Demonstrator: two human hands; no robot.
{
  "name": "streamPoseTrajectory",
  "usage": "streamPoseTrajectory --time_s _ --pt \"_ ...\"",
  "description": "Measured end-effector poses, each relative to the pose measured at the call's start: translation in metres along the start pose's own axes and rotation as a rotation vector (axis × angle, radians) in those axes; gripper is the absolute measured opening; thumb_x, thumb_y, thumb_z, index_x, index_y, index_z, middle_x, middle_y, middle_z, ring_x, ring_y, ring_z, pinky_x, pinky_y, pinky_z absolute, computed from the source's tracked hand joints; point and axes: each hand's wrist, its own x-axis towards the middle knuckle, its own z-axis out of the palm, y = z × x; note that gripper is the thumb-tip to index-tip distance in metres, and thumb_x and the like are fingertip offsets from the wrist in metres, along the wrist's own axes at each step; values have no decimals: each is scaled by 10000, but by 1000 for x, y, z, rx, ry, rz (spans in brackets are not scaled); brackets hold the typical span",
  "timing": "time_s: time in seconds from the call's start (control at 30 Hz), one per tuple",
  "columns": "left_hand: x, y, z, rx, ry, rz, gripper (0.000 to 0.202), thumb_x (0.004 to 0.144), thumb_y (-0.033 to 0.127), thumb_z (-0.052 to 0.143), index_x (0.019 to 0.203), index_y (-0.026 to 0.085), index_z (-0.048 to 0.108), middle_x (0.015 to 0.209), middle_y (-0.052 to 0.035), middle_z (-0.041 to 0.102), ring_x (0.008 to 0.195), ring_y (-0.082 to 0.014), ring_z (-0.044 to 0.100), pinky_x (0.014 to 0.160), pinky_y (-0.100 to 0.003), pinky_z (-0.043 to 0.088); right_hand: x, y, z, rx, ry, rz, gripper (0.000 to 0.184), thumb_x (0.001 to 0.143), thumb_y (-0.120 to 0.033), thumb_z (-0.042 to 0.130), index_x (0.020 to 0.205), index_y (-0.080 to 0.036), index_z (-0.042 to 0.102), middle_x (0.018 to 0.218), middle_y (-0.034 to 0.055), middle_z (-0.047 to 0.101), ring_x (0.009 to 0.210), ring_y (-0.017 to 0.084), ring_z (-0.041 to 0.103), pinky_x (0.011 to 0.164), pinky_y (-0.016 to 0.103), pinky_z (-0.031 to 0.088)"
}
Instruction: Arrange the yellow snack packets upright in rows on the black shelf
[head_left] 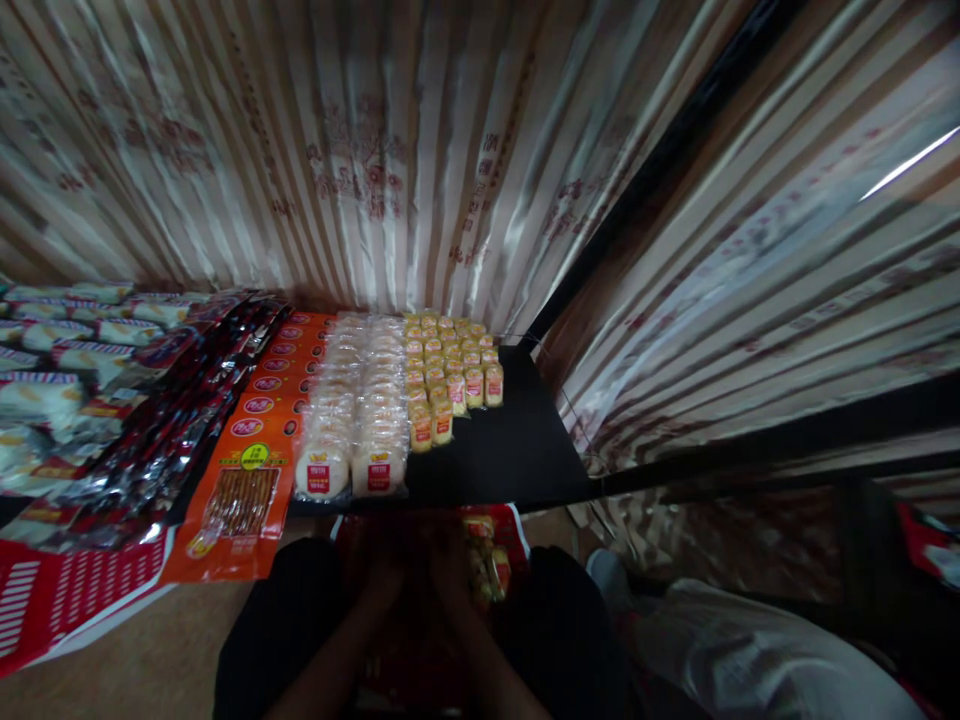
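Both my forearms reach forward between my dark-clad knees into a red bag or box (420,640) on the floor below the shelf edge. My left hand (381,582) and my right hand (448,566) lie close together in deep shadow, and their fingers do not show clearly. Just right of my right hand, several small yellow-and-red snack packs (486,572) sit inside the red container. I cannot make out whether either hand holds one.
A black shelf (517,450) carries rows of small yellow packs (448,372), white round cakes in clear wrap (352,420), orange packets (251,470), dark shiny packets (180,410) and white-wrapped goods (52,370). Striped curtain hangs behind. A pale bundle (750,650) lies at the right.
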Motion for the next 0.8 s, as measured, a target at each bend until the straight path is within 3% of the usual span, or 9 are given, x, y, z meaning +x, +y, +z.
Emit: streamPoseTrajectory --time_s 0.2,0.33,0.43,0.6,0.8 --pt "-19 4 -8 74 -19 20 381 711 284 583 1059 128 586 1210 -137 577 1174 -243 489 982 -323 362 -16 -11 -26 82 -22 -104 281 806 -318 405 935 -194 622 942 93 679 879 222 630 802 333 462" --pt "-33 12 -1 18 -111 63 398 761 435 503 976 121 620 1065 -131 656 1020 -243 591 889 -321 433 -23 -21 -41 117 -59 -143 255 779 -292 440 911 -208 641 936 73 688 904 220 627 820 333 462" --pt "-45 21 6 10 -79 136 391 748 483 498 866 139 641 944 -111 692 924 -248 622 845 -327 451 -27 -28 -51 109 -78 -159 258 782 -298 447 941 -238 640 935 40 695 891 201 634 820 327 465" --pt "-62 43 10 -149 -32 233 365 727 463 528 866 138 621 900 -100 690 899 -234 625 806 -322 473 -33 -38 -61 168 -6 -149 285 766 -308 464 995 -248 623 956 52 691 871 192 646 786 321 496" --pt "-78 74 10 -340 2 243 241 717 312 581 893 147 578 877 -69 682 818 -166 636 741 -268 491 -42 -47 -65 394 -58 -166 298 765 -300 457 1019 -213 586 938 61 683 836 164 656 736 288 527"
